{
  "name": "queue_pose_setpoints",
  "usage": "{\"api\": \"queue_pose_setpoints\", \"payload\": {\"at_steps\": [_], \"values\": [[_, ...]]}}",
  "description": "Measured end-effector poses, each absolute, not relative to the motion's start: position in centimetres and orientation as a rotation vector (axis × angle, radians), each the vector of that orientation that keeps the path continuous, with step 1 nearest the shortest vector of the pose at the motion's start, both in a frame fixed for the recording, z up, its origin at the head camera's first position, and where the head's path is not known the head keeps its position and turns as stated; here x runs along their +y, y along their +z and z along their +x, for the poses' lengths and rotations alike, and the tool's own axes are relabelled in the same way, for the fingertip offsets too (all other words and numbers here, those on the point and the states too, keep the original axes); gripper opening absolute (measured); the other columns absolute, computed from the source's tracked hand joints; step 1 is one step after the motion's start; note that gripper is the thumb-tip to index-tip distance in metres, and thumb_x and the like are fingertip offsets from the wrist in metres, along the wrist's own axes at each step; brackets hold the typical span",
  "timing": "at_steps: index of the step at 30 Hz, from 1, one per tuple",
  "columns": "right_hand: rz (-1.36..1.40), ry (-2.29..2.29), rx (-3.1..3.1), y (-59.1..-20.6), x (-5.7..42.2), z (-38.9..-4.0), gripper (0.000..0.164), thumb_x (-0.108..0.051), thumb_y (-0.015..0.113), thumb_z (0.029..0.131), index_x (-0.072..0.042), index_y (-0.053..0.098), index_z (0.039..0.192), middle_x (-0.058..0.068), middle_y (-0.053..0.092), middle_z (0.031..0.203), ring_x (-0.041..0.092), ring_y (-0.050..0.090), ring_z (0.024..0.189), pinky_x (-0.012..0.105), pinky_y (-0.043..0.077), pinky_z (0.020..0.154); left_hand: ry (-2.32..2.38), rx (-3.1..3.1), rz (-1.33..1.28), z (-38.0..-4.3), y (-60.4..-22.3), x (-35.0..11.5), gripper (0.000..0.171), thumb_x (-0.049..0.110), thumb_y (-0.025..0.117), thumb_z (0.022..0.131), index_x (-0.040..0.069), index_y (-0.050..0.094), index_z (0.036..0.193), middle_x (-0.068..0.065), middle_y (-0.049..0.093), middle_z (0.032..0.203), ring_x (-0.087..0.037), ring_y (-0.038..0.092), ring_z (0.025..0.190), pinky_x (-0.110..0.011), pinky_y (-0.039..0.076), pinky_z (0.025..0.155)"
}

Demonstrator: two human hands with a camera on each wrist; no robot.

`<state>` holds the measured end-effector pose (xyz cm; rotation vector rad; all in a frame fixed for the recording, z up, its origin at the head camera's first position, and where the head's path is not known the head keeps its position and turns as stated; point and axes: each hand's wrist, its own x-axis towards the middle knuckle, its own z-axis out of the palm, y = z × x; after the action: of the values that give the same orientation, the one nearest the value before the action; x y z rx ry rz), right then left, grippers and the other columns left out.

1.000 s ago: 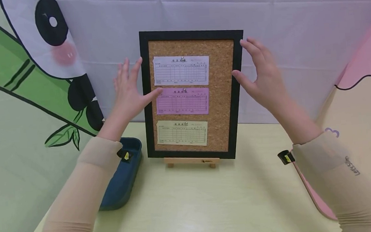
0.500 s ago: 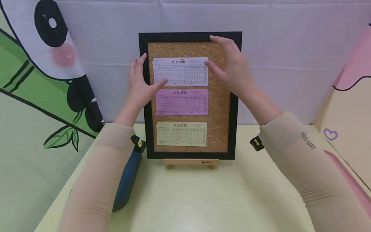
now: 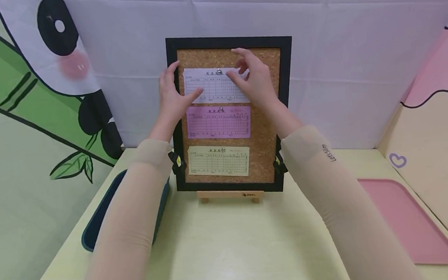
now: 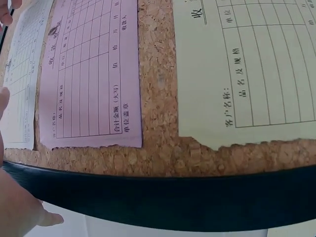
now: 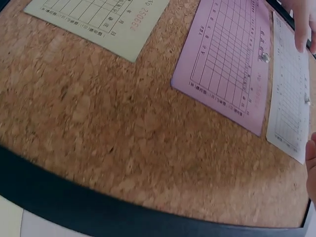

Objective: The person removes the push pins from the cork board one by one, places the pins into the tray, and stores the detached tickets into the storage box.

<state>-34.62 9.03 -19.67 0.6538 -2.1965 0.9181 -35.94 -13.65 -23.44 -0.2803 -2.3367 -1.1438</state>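
A black-framed cork board (image 3: 264, 154) stands upright on a small wooden easel (image 3: 231, 194). Pinned on it, top to bottom, are a white receipt slip (image 3: 214, 88), a pink slip (image 3: 219, 125) and a pale yellow slip (image 3: 217, 162). My left hand (image 3: 172, 98) spans the frame's left edge, its thumb over the white slip and its fingers at the frame. Around the push pin (image 3: 219, 71) of the white slip, my right hand (image 3: 258, 79) has thumb and forefinger apart, just to the right of it. The left wrist view shows the slips' torn left edges (image 4: 89, 146).
A dark blue tray (image 3: 107, 204) lies on the table at left, partly covered by the left sleeve. To the right, a pink tray (image 3: 413, 222) lies partly behind the right sleeve. A printed cloth backdrop (image 3: 320, 64) hangs close behind the board.
My right hand has moved left from the frame's right edge to the white slip's pin, its fingers drawing closer together. The left hand has shifted slightly right and up. The board stays put.
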Motion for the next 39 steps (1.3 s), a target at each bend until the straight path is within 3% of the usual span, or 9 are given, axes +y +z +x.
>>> {"api": "queue_pose_setpoints", "payload": {"at_steps": [5,16,23,30,39], "values": [[0.656,0.882,-2.257,-19.9,7.7,-35.3,0.047,-0.025,0.062,0.092,-0.017,0.045,0.135,0.004,0.06,0.095,0.013,0.05,0.079,0.02,0.038,0.07,-1.114,-2.307,-0.285,-36.2,-23.3,-13.5,0.081,0.048,0.071,0.078,0.031,0.027,0.143,0.003,0.023,0.149,-0.008,0.021,0.137,-0.028,0.023,0.111],[0.435,0.666,-2.432,-19.5,6.3,-35.3,0.04,-0.038,0.057,0.093,-0.025,0.051,0.13,-0.002,0.055,0.088,0.012,0.048,0.076,0.025,0.033,0.062,-1.124,-2.316,-0.265,-36.4,-22.4,-13.4,0.074,0.042,0.075,0.077,0.025,0.033,0.135,0.0,0.026,0.146,-0.011,0.026,0.134,-0.03,0.026,0.108],[0.365,0.607,-2.47,-19.1,6.0,-35.3,0.031,-0.038,0.056,0.094,-0.026,0.057,0.122,-0.003,0.056,0.085,0.012,0.048,0.074,0.026,0.032,0.059,-1.159,-2.37,-0.245,-36.4,-21.7,-13.4,0.068,0.041,0.076,0.076,0.022,0.037,0.129,-0.002,0.027,0.141,-0.016,0.032,0.127,-0.029,0.029,0.105],[0.332,0.603,-2.5,-18.8,5.9,-35.4,0.026,-0.037,0.056,0.094,-0.026,0.06,0.117,-0.003,0.057,0.088,0.012,0.049,0.075,0.026,0.033,0.061,-1.238,-2.387,-0.221,-36.4,-21.4,-13.3,0.055,0.04,0.078,0.074,0.019,0.041,0.109,-0.004,0.028,0.13,-0.016,0.033,0.115,-0.029,0.031,0.1],[0.293,0.573,-2.494,-18.8,5.6,-35.3,0.023,-0.037,0.055,0.094,-0.025,0.062,0.112,-0.004,0.06,0.09,0.011,0.051,0.076,0.026,0.034,0.06,-1.325,-2.354,-0.156,-36.6,-21.7,-13.7,0.043,0.044,0.073,0.079,0.017,0.051,0.105,-0.006,0.026,0.145,-0.018,0.027,0.132,-0.032,0.026,0.109]]}}
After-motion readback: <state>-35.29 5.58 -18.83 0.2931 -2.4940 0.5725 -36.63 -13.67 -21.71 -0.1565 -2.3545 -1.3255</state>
